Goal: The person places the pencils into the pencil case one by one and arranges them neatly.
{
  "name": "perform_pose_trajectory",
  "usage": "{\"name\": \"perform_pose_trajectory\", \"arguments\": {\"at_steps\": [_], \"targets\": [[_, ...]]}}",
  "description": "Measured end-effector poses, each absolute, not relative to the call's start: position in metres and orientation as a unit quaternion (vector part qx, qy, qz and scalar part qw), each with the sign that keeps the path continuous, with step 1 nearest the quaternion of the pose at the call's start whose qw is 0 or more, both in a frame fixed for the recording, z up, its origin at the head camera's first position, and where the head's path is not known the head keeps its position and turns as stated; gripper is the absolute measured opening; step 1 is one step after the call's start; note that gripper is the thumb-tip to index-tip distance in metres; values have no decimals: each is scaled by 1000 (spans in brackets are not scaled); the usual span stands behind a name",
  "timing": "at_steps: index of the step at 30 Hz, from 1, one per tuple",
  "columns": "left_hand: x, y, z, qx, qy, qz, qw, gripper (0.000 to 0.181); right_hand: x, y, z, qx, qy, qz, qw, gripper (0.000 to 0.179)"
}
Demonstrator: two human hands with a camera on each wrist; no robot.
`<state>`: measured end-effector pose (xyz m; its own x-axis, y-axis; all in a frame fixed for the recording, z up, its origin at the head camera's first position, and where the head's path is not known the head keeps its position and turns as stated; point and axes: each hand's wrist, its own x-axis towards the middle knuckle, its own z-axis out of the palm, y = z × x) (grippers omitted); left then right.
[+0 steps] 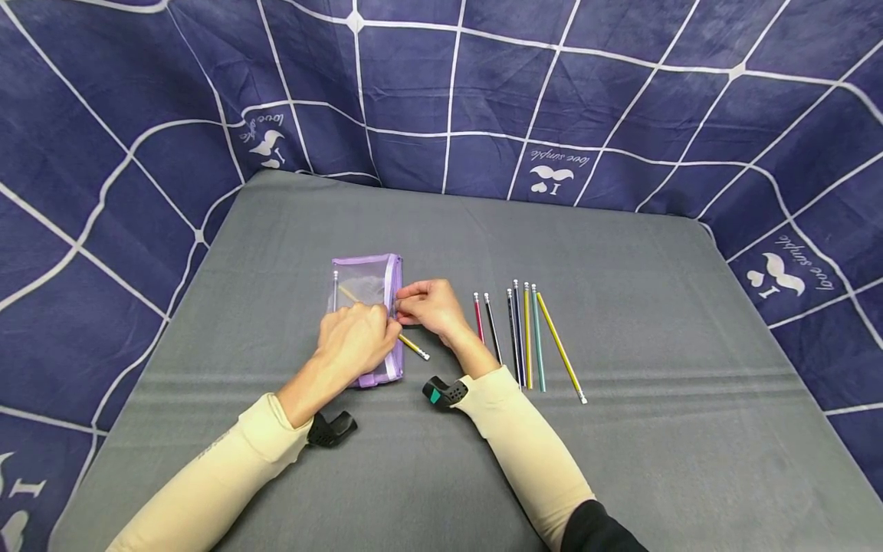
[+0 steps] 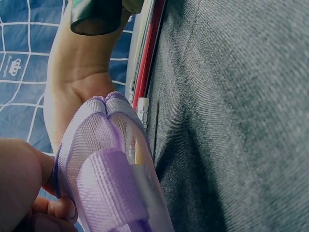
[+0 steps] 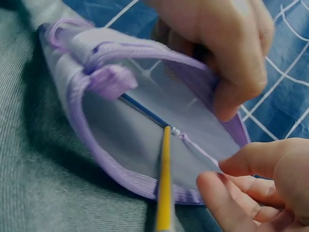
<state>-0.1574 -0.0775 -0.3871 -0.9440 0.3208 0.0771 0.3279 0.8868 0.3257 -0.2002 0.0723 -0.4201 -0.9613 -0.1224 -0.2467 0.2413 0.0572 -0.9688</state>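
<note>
A see-through pencil pouch (image 1: 368, 268) with purple trim lies left of the table's middle. My left hand (image 1: 355, 337) grips its upper side near the zipper edge. In the right wrist view the pouch mouth (image 3: 123, 181) gapes wide, with a dark pencil (image 3: 145, 110) inside. A yellow pencil (image 1: 415, 348) goes partway in through the mouth, its eraser end sticking out. Beside the mouth is my right hand (image 1: 433, 308), thumb and forefinger apart. A thin purple cord (image 3: 200, 150) runs toward those fingertips. The left wrist view shows the pouch's purple end tab (image 2: 111, 186).
Several pencils lie in a loose row right of the right hand, among them a red pencil (image 1: 478, 314), a teal pencil (image 1: 539, 337) and a slanted yellow pencil (image 1: 562, 349). Grey cloth (image 1: 655, 322) covers the table. A blue checked curtain (image 1: 497, 100) hangs around it.
</note>
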Motion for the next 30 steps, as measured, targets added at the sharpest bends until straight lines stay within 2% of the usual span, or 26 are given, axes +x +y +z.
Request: {"name": "perform_pose_trajectory", "arguments": {"at_steps": [4,8,14,22,30], "targets": [[-158,-78,-386,-166,-972,-167,8,29,-199,78,-418,29,736,-663,134,21],[-158,-78,-385,-164,-972,-166,5,29,-195,85,-412,8,819,-558,130,16],[-156,-79,-387,-168,-971,-166,20,29,-188,90,-401,-21,894,-413,173,19],[-155,-79,-389,-171,-971,-166,28,30,-185,90,-400,-65,897,-379,218,20],[-155,-79,-388,-175,-970,-164,32,30,-185,86,-401,-99,873,-412,241,6]]}}
